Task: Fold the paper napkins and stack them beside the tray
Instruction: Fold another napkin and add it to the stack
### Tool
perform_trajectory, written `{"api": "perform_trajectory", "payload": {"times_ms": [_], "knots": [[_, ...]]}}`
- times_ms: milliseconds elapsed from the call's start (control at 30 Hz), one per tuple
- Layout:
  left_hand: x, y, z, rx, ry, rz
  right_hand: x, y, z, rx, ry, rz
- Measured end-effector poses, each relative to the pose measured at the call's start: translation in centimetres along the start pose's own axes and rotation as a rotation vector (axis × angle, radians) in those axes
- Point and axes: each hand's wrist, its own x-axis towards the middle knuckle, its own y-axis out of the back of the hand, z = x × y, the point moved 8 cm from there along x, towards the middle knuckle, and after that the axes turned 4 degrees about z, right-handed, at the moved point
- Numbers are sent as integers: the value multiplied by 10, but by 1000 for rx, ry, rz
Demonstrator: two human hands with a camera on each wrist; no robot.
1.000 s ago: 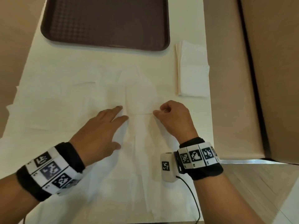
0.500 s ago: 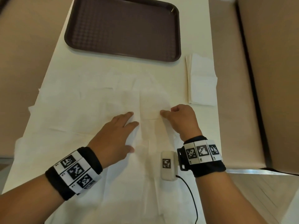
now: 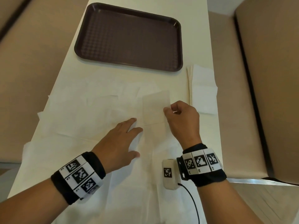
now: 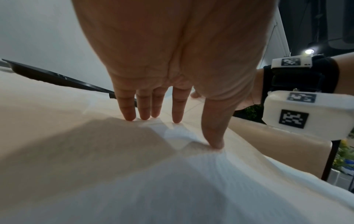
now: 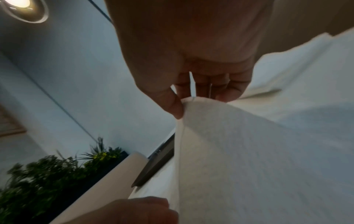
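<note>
Several white paper napkins [image 3: 90, 120] lie unfolded and overlapping on the cream table. My left hand [image 3: 119, 141] rests flat on them, straight fingertips [image 4: 177, 119] pressing the paper. My right hand [image 3: 179, 117] pinches the edge of one napkin [image 3: 156, 109] between thumb and forefinger and holds that part lifted off the pile; in the right wrist view the lifted napkin [image 5: 239, 151] hangs below the thumb [image 5: 172, 104]. A stack of folded napkins [image 3: 202, 89] sits just right of the dark brown tray [image 3: 129, 38].
The tray stands at the far middle of the narrow table, with nothing on it. Tan bench seats run along both sides [image 3: 252, 97]. The table's right edge [image 3: 216, 126] passes close to the folded stack. A cable [image 3: 192, 201] trails from the right wrist camera.
My right hand has raised the napkin's edge and moved it away from me and slightly right. The left hand stays pressed flat. The head view has tilted, showing more of the tray.
</note>
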Motion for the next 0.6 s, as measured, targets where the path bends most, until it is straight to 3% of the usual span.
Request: {"api": "perform_trajectory", "payload": {"times_ms": [167,433,600], "knots": [[-3,12,1,-23,-7,30,-2,25,-36,58,181,88],[-10,11,-2,9,31,-5,-4,64,-55,153,329,103],[4,38,-3,-356,163,200,-11,89,-58,200,428,61]]}}
